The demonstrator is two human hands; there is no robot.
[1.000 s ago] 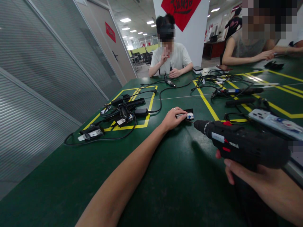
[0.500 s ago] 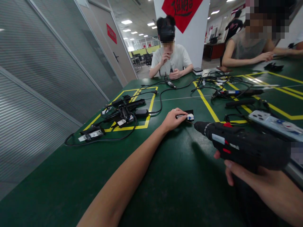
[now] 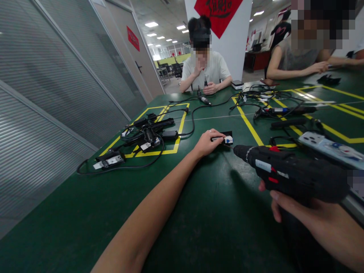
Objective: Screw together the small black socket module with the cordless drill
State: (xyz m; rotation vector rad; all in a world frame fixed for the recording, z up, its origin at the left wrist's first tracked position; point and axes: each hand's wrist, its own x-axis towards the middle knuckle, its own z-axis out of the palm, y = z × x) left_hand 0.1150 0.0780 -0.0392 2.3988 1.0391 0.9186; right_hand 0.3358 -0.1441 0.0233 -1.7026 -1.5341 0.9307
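Observation:
My right hand (image 3: 305,214) is wrapped round the handle of a black cordless drill (image 3: 292,170) with red and pale markings. The drill lies level in the air, its chuck pointing left. A thin bit (image 3: 228,146) reaches from the chuck to the edge of a small black piece with a white and blue part (image 3: 228,140) on the table. My left hand (image 3: 209,142) holds that small piece down with its fingers, which cover its left side. Whether the bit's tip touches the piece I cannot tell.
On the green table (image 3: 216,227), a tangle of black cables and devices (image 3: 149,134) lies left within yellow tape. More cables (image 3: 264,93), a dark rod-shaped tool (image 3: 290,111) and a phone-like pale case (image 3: 332,148) lie right. Across sits a co-worker (image 3: 212,72); another person (image 3: 298,60) sits right.
Hardly anything differs. Both hands and the drill hold nearly the same place, and the camera view has shifted very slightly.

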